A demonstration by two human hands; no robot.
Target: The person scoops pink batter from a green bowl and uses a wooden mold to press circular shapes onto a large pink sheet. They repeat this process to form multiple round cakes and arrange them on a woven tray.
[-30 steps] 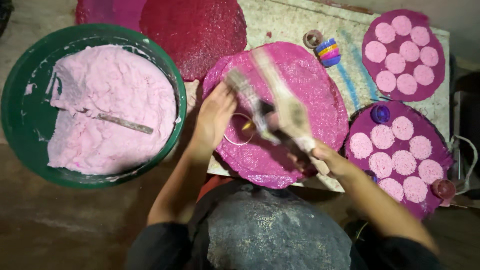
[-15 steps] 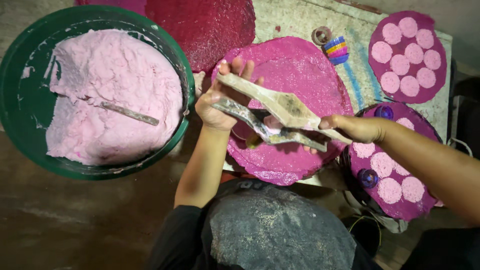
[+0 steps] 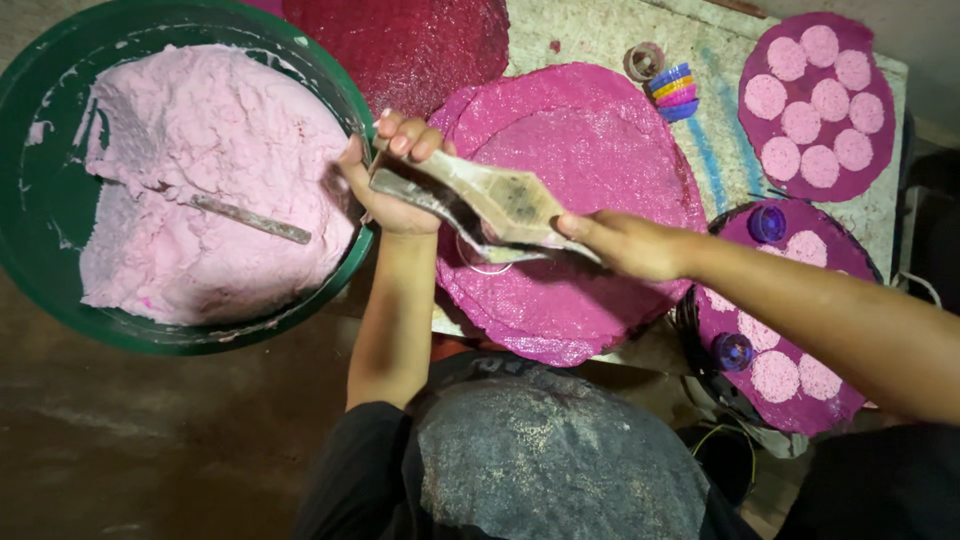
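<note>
**Both hands carry the flat tools toward the green basin**

Since half a second ago the pair of flat tools has swung left, so that the far ends now sit at the basin's rim rather than over the middle of the pink mat, and the left hand has closed in beside that rim.

The green basin [image 3: 40, 200] fills the left of the view, heaped with pale pink paste [image 3: 200, 170], and a thin stick [image 3: 250, 220] lies half sunk in it. On the desk [image 3: 590, 40] lies a big round pink mat [image 3: 590, 300], with a darker red mat [image 3: 410, 45] behind it. To the right, two purple trays [image 3: 880, 170] carry rows of pale pink discs [image 3: 800, 122].

The two flat tools [image 3: 490, 200], smeared and grey, are held one over the other. Their long axis runs from upper left, at the basin's rim, down to the right above the pink mat. The left hand [image 3: 385, 180] is wrapped shut around the upper left ends, fingers curled over the top. The right hand [image 3: 625, 245] is closed on the lower right ends, the thumb lying along the blade. The paste lies to the left of both hands, and the left hand is much the nearer, just beside the rim, while the right hand is well apart from it.

A clear ring [image 3: 480, 255] rests on the pink mat under the tools. A small stack of coloured rings [image 3: 672, 92] stands near the desk's far edge.
</note>
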